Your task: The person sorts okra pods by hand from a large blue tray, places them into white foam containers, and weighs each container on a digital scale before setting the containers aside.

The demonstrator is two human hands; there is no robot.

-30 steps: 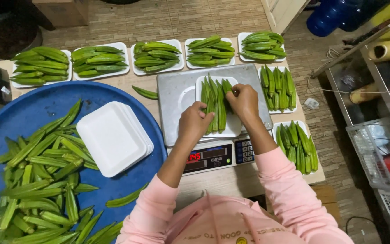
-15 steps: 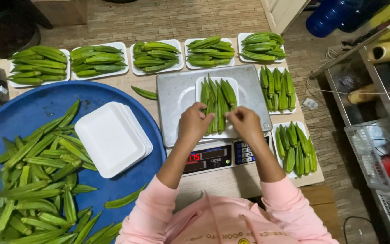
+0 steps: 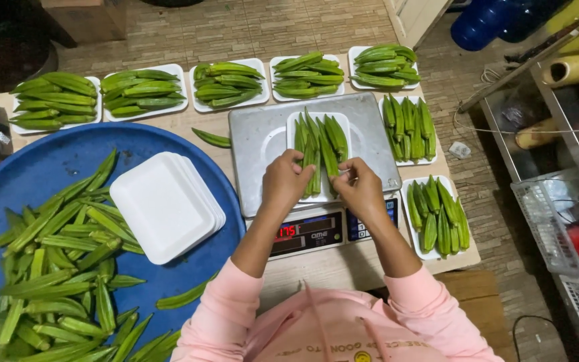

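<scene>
Both hands over a white tray (image 3: 292, 125) on the steel scale (image 3: 257, 144), near edge of the tray. Left hand (image 3: 285, 184) with fingers curled around the lower ends of the okra (image 3: 319, 144) in that tray, touching them. Right hand (image 3: 359, 190) just beside, fingertips pinched on the tip of one pod; how firm the hold is, cannot tell. Okra lying lengthwise in the tray, pods side by side, filling about the right two thirds.

Behind the scale, five filled trays (image 3: 228, 85) in a row, each heaped with okra laid crosswise. To the right of the scale, two more trays (image 3: 408, 129) with pods laid lengthwise, one behind the other. One loose pod (image 3: 211, 138) on the table, just left of the scale.

At left, big blue tub (image 3: 48, 167) holding a loose heap (image 3: 58, 261) of okra and, on top near its right rim, a stack (image 3: 165, 204) of white trays with nothing in them. Far right, wire baskets (image 3: 551, 221) on the floor, contents unclear.
</scene>
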